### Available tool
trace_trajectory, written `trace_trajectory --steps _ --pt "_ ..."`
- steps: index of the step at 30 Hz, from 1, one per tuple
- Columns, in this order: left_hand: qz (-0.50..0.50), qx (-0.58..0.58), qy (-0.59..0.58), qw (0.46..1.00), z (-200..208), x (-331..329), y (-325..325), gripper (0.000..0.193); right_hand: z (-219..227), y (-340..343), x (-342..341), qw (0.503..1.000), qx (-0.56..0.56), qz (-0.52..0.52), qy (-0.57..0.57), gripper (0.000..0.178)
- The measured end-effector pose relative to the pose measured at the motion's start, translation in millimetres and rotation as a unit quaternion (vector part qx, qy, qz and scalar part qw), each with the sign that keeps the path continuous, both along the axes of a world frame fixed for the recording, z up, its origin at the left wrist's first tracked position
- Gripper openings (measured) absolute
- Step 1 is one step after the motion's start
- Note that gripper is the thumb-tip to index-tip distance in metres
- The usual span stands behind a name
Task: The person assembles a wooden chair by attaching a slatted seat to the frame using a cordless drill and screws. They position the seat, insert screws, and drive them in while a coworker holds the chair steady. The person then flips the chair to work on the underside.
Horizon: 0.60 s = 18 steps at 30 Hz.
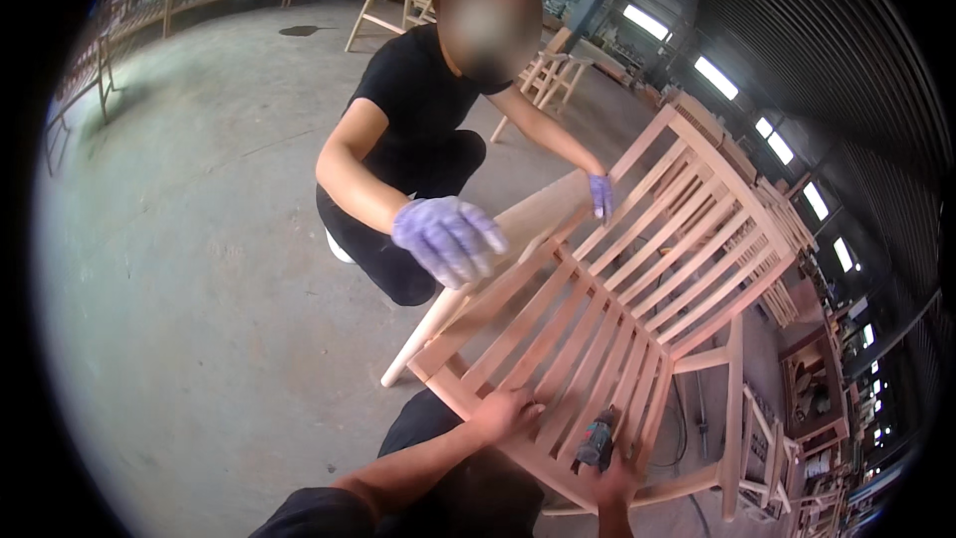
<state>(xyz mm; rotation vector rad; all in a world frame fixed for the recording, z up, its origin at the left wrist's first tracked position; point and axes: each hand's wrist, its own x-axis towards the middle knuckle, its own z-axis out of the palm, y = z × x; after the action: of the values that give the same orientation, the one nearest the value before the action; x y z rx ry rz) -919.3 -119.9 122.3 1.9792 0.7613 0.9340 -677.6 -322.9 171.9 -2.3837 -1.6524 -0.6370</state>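
A slatted wooden chair (609, 339) stands tilted in front of me, its seat toward me and its tall back to the far right. My left hand (506, 416) lies at the seat's near edge with its fingers curled in; whatever they may hold is hidden. Close to the same edge, my right hand (611, 483) is closed around a dark power drill (596, 444), which points away over the slats. Across the chair crouches a co-worker in black. One purple-and-white gloved hand (448, 237) hovers over the chair's side, and the other gloved hand (599, 196) touches near the backrest.
Concrete floor (199, 239) spreads to the left. Wooden frames (558, 80) and stacked slatted pieces (712, 125) stand behind the chair. A dark cable (681, 428) runs on the floor at the right, near a wooden box (817, 384) and more wooden parts.
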Motion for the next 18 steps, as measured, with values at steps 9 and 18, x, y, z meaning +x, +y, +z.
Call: trace_trajectory --steps 9,18 --pt "-0.068 -0.240 -0.175 0.952 7.7 -0.5 10.1 0.030 18.5 -34.0 -48.6 0.751 0.333 -0.035 0.569 0.018" --pt "-0.287 -0.490 -0.379 0.731 111.2 -9.6 -28.4 0.023 42.0 -41.4 -166.7 0.748 0.234 0.057 0.618 0.004"
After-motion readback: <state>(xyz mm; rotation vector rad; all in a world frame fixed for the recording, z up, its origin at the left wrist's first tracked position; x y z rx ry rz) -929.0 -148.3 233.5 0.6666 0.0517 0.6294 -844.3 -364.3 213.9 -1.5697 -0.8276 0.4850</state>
